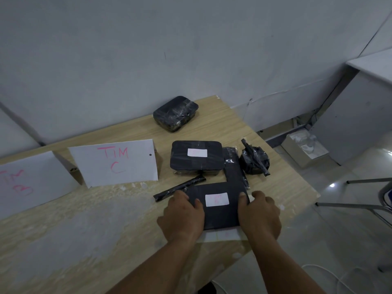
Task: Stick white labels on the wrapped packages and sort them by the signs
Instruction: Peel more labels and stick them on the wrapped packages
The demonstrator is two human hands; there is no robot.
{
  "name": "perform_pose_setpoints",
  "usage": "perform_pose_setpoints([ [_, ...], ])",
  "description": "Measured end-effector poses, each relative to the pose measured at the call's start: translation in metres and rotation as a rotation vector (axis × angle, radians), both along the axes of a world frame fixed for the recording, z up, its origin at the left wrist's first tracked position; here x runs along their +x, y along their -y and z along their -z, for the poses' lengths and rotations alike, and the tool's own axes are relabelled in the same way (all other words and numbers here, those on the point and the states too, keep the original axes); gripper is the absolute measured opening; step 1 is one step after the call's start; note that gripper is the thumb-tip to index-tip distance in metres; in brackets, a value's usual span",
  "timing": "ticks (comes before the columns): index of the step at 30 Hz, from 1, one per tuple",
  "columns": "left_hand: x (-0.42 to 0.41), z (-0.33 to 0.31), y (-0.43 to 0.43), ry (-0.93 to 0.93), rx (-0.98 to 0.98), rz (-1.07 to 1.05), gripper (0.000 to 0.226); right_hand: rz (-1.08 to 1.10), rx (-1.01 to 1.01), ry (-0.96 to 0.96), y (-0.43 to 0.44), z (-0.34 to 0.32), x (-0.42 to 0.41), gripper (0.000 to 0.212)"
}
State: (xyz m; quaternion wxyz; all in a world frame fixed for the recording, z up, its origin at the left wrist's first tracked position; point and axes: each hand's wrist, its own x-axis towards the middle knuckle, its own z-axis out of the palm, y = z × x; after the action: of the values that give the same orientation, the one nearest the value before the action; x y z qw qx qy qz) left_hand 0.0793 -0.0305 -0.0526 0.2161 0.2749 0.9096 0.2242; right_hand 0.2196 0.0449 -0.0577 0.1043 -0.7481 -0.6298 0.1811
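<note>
Both the left hand (182, 213) and the right hand (259, 213) grip the side edges of a flat black wrapped package (220, 218), thumbs on top. It bears a white label (216, 199) and lies on a white sheet (220, 234) at the near right of the pale wood-grain table (84, 230). Behind it sit a labelled black rectangular package (197, 164) and a round black wrapped bundle (254, 160), right of a white paper sign (114, 164) reading "TIM C". An open white box (305, 149) stands on the glossy tiled floor (350, 230), its contents too blurred to tell.

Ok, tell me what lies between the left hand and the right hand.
A flat black package bearing a white label; left hand and right hand hold its sides, head view.
</note>
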Motion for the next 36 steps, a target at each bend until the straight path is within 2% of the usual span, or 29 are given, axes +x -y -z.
perform_pose_setpoints([
  [4,-0.002,-0.001,0.008,0.122,-0.133,0.043,0.039,-0.006,-0.13,0.077,-0.001,-0.002,0.006,0.042],
  [7,-0.002,-0.005,0.009,0.139,-0.197,0.098,0.04,0.006,-0.163,0.055,0.001,-0.003,0.005,0.039],
  [18,-0.016,-0.03,0.015,0.111,-0.035,0.157,0.023,0.09,-0.077,0.062,0.008,-0.021,0.006,0.037],
  [26,-0.033,-0.035,0.038,0.136,0.035,0.187,0.02,0.118,-0.045,0.026,0.034,-0.023,-0.003,0.035],
  [33,-0.044,-0.036,0.036,0.186,0.065,0.134,0.02,0.053,-0.044,-0.033,0.018,-0.028,-0.008,0.033],
  [36,-0.045,-0.035,0.027,0.175,0.021,0.16,0.024,-0.002,-0.085,-0.073,0.004,-0.023,-0.001,0.036],
])
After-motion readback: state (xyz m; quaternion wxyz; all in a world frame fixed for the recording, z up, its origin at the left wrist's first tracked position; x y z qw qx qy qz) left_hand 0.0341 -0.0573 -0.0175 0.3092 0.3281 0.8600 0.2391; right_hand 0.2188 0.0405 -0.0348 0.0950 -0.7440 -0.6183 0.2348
